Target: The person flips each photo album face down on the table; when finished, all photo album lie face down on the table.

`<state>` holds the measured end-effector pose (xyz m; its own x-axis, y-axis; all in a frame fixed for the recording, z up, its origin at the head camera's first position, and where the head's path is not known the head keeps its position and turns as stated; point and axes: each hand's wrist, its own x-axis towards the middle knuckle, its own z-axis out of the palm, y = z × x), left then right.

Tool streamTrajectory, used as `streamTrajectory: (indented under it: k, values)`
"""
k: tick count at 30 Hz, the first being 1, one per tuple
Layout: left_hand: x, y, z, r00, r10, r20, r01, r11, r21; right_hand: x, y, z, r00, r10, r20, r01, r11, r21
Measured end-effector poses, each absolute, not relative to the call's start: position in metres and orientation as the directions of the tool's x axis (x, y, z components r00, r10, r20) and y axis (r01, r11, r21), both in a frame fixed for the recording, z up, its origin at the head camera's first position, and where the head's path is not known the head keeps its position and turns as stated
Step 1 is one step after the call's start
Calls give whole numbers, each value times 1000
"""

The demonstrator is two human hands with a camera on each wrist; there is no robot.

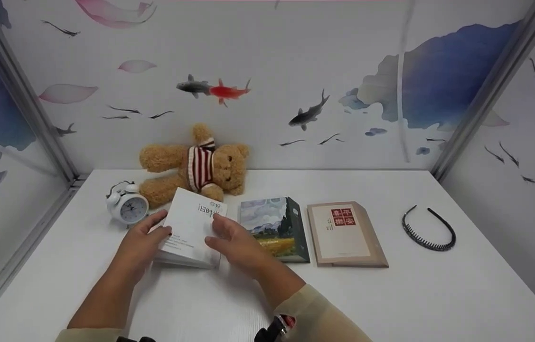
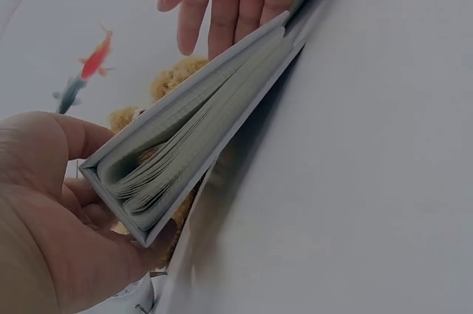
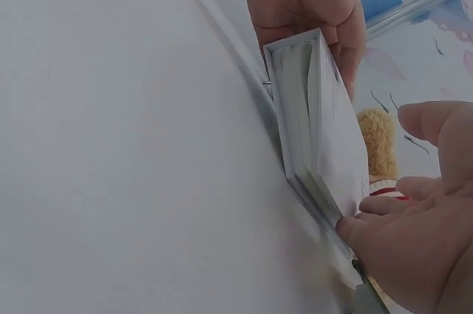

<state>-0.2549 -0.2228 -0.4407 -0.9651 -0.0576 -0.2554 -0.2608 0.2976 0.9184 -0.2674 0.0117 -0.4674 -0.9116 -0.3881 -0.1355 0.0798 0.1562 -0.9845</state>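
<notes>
A white hardcover book [image 1: 193,223] with dark printed characters is held tilted over the table. My left hand [image 1: 143,242] grips it along its spine side, thumb on one cover and fingers against the other, as the left wrist view shows. In that view the pages [image 2: 199,125] fan slightly apart between the covers. My right hand [image 1: 239,243] is at the book's opposite edge, its fingers extended and spread. The right wrist view shows those fingertips [image 3: 347,231] right at the cover's edge, with the thumb lifted away.
Behind the book lie a teddy bear [image 1: 201,166] in a striped shirt and a white alarm clock [image 1: 129,207]. To the right are a thick book with a landscape cover [image 1: 269,228], a tan book [image 1: 345,235] and a black headband [image 1: 431,246]. Patterned walls [image 1: 267,47] enclose the white table [image 1: 428,299].
</notes>
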Motion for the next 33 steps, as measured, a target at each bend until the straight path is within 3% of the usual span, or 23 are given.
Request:
streamTrajectory:
  k: [8,15,23,33]
  values:
    - [-250,-217,-430,-975,-7,-222,-221,135,966,-261,9,-460,-898,-423,-120,58,156,-986]
    - [-242,-201,-420,-992,67,-108,-103,80,991,-259,11,-451,-875,-480,-66,82,-12,-997]
    - [-234,-189,-412,-991,130,-6,3,72,997,-256,11,-440,-860,-510,29,71,-175,-982]
    - [-236,-188,-419,-985,172,-31,-13,100,995,-258,16,-436,-894,-446,38,48,-179,-983]
